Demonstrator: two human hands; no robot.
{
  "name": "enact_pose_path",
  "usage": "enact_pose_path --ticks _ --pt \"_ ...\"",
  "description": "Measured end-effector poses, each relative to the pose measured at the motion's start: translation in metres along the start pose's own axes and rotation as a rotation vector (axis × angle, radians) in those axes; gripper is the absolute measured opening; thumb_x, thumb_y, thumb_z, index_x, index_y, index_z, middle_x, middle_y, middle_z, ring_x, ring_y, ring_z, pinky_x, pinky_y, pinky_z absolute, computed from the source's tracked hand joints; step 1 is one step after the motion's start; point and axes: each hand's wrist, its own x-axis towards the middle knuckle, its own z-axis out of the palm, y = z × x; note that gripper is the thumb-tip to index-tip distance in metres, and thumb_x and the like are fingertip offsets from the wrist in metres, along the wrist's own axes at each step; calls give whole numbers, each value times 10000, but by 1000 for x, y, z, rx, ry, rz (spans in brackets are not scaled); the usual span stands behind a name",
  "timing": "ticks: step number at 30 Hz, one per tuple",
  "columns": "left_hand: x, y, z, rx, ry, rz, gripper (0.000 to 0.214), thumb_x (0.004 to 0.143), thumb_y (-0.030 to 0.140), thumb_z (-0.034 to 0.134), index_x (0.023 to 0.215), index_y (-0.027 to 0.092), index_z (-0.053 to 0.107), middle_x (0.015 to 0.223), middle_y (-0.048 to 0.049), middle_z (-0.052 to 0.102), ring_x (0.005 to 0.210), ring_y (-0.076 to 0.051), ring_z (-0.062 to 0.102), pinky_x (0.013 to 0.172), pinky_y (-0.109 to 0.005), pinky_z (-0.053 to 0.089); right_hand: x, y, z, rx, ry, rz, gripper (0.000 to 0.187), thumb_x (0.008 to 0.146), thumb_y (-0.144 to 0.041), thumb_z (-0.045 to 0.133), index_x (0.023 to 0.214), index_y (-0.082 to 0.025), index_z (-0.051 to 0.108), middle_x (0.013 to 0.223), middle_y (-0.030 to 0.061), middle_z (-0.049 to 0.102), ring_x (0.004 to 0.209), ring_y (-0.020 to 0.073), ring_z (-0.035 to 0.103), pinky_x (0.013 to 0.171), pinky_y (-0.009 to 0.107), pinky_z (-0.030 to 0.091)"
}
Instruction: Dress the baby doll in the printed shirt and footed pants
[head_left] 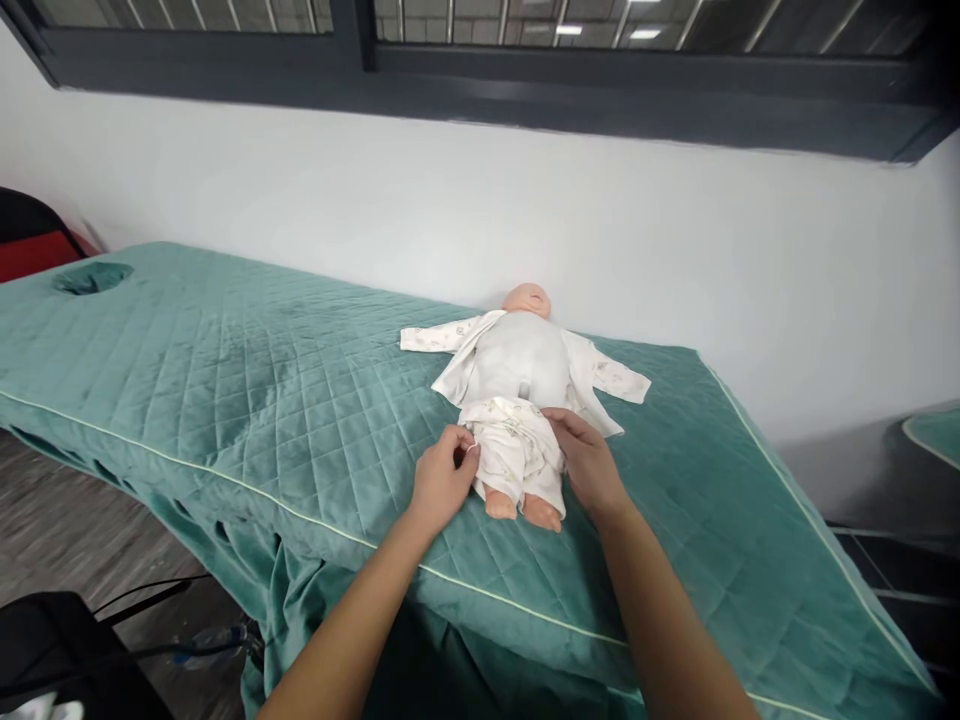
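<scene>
A baby doll (528, 300) lies on its back, head towards the wall and feet towards me. Its white printed jacket (622, 376) hangs open, sleeves spread to both sides, over a pale grey-white torso (523, 355). White printed trousers (510, 440) cover the hips and legs, bunched at the waist, with the feet (541, 512) poking out. My left hand (444, 475) pinches the trousers' edge at the left side. My right hand (589, 455) grips the waistband at the right, its fingertips partly hidden behind the cloth.
The doll rests on a quilted green bed cover (300, 400) with a face hole (92, 278) at the far left. A white wall (300, 190) and a dark window frame (637, 95) stand behind. A black chair-like object (67, 650) and a plastic bottle (210, 645) are at lower left.
</scene>
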Motion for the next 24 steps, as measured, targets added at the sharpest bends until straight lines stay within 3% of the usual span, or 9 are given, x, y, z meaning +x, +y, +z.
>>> enact_pose_path --ticks 4,8,12,15,18,21,24 --pt "-7 -1 -3 -115 -69 1 133 914 338 571 877 212 592 759 24 598 695 -127 530 664 -254 390 1 5 -5 -82 131 -72 210 787 -399 728 887 -214 731 885 19 721 810 169 615 776 300 471" --pt "4 -7 -7 -242 139 -53 218 934 396 555 941 201 652 858 -22 657 788 -156 595 718 -271 461 -4 10 -19 -191 283 -93 239 756 -398 746 884 -198 722 899 35 718 836 179 617 788 309 473" --pt "46 -19 -13 -76 400 46 205 933 364 554 1020 214 663 1086 -75 676 993 -202 621 864 -328 491 -13 11 -22 -258 303 -53 293 751 -458 743 873 -195 699 834 25 692 769 175 596 726 302 474" --pt "93 -31 -23 93 469 63 234 938 346 531 1060 194 661 1149 -110 676 1081 -233 610 939 -366 477 -16 12 -16 -301 303 -89 293 783 -477 702 877 -200 686 851 25 681 778 177 600 734 306 482" --pt "139 -40 -35 262 314 -12 325 981 341 424 1094 172 677 1105 -120 717 1022 -237 643 922 -374 483 -9 15 -22 -363 381 -197 294 795 -464 683 928 -201 681 979 50 690 895 198 624 814 328 496" --pt "171 -43 -43 394 126 13 315 955 390 491 1036 205 733 1082 -91 747 1013 -252 649 901 -373 476 9 18 -51 -443 626 -264 330 790 -443 636 985 -179 672 1074 95 688 995 227 622 879 362 491" --pt "185 -43 -43 449 41 69 287 905 458 582 983 254 768 1155 -58 743 1129 -286 607 969 -401 441 35 19 -90 -602 830 -92 374 784 -422 569 991 -132 679 999 132 700 886 239 622 827 386 483"
